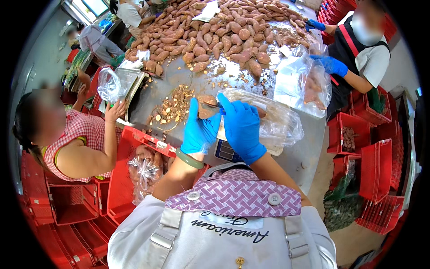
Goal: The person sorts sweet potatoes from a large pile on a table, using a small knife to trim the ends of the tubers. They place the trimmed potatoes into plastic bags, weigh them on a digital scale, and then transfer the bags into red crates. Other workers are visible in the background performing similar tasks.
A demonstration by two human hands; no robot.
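Note:
My left hand (201,129), in a blue glove, grips a sweet potato (206,100) above the metal table. In my right hand (242,126), also gloved in blue, is a small knife (211,106) whose blade lies against the sweet potato. Below and right of my hands, a clear plastic bag (282,117) with at least one sweet potato in it rests on a scale (224,151). To the left of my left hand, cut ends and root trimmings (171,106) are scattered over the table.
A large heap of sweet potatoes (215,37) covers the far table. At right, a co-worker's gloved hand (331,65) holds a filled bag (314,84). Another co-worker (87,141) at left handles a clear bag (109,84) by a second scale. A red crate (122,168) with bagged sweet potatoes stands near my left arm.

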